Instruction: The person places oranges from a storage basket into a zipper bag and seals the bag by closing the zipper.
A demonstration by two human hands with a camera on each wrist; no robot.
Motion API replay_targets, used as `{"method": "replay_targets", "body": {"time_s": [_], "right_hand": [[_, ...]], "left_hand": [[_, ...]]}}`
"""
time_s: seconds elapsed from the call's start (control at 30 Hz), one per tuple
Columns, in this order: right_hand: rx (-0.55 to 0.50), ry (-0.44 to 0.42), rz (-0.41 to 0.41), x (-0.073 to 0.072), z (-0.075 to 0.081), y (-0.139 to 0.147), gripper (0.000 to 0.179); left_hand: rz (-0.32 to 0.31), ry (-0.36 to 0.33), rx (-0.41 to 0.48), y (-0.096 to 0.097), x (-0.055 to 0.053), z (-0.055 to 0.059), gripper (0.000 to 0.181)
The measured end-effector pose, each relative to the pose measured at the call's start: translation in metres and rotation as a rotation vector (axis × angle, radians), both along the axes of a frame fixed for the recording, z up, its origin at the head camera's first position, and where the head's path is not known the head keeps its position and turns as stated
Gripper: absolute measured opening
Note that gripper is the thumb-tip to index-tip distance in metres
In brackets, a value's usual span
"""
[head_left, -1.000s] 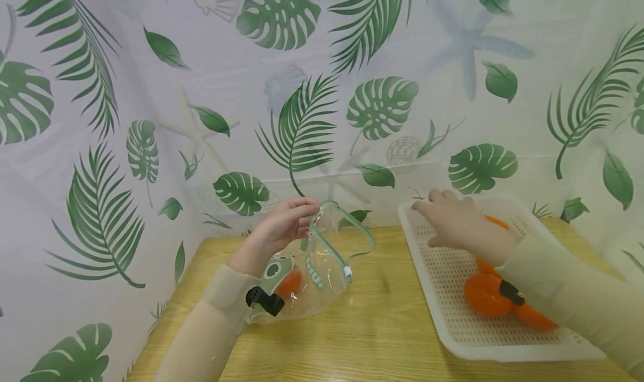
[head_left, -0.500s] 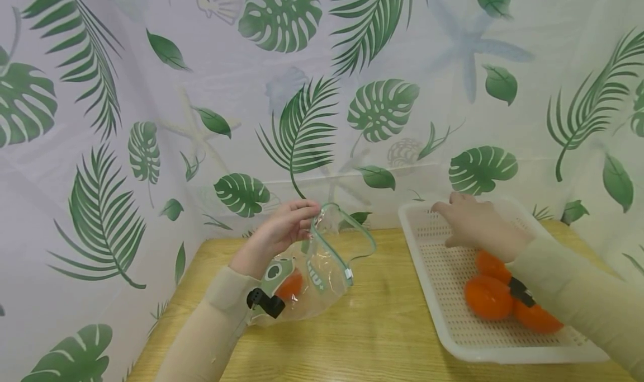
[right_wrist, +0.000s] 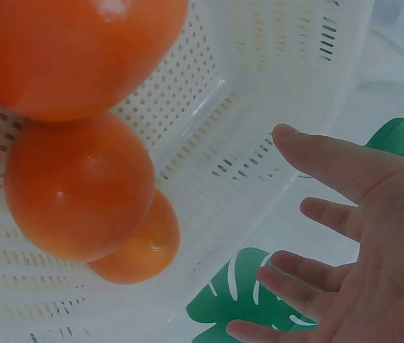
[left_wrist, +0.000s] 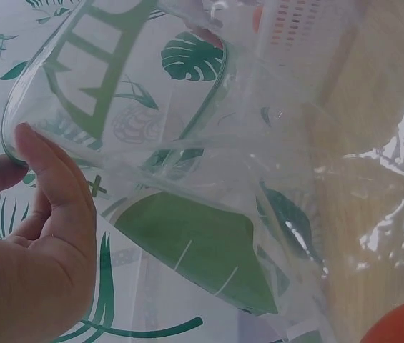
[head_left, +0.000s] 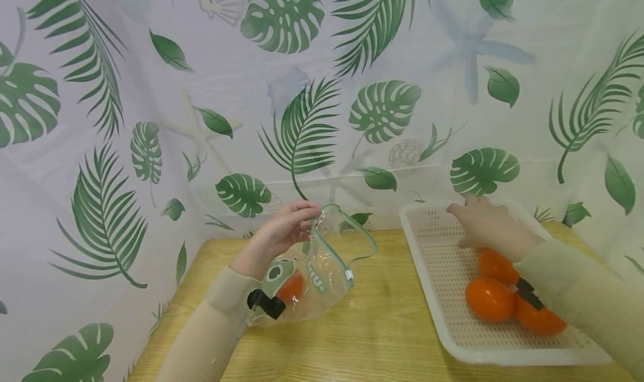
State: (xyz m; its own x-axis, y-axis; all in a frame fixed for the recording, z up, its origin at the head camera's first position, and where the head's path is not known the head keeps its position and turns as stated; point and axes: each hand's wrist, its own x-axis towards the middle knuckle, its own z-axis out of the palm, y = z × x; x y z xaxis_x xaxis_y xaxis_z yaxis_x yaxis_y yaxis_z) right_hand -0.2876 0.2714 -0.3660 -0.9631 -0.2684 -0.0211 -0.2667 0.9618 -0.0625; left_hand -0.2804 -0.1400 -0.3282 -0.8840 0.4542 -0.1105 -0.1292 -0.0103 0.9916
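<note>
My left hand (head_left: 284, 228) pinches the rim of a clear zip bag (head_left: 327, 264) between thumb and fingers. The bag has a green-edged mouth that gapes to the right, a white slider (head_left: 349, 274) and a printed green cartoon face. Inside it lies one smooth orange-red round fruit (head_left: 290, 287), partly covered by the print and the wrist camera. Over the far part of a white perforated basket (head_left: 427, 281), my right hand (head_left: 490, 222) hovers with fingers spread, holding nothing. Several similar orange-red fruits (head_left: 490, 299) lie in the basket, some hidden under the right forearm.
A wooden table (head_left: 382, 326) carries the bag on the left and the basket on the right. Behind and along the left side hangs a white leaf-printed cloth (head_left: 322, 91). Black wrist cameras (head_left: 265, 303) are strapped to both sleeves.
My right hand has moved to the right over the basket, uncovering more of the fruits beneath the arm. The left hand and bag have hardly moved.
</note>
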Motion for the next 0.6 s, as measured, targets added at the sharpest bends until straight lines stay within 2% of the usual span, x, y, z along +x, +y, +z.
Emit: {"method": "replay_targets", "body": {"time_s": [0.33,0.6], "right_hand": [[-0.012,-0.018,-0.026,-0.005,-0.009,0.014,0.075],[0.010,-0.030,-0.026,0.000,-0.009,0.016,0.068]], "left_hand": [[0.008,0.004,-0.014,0.001,-0.001,-0.001,0.029],[0.005,0.005,-0.011,0.001,-0.001,-0.004,0.028]]}}
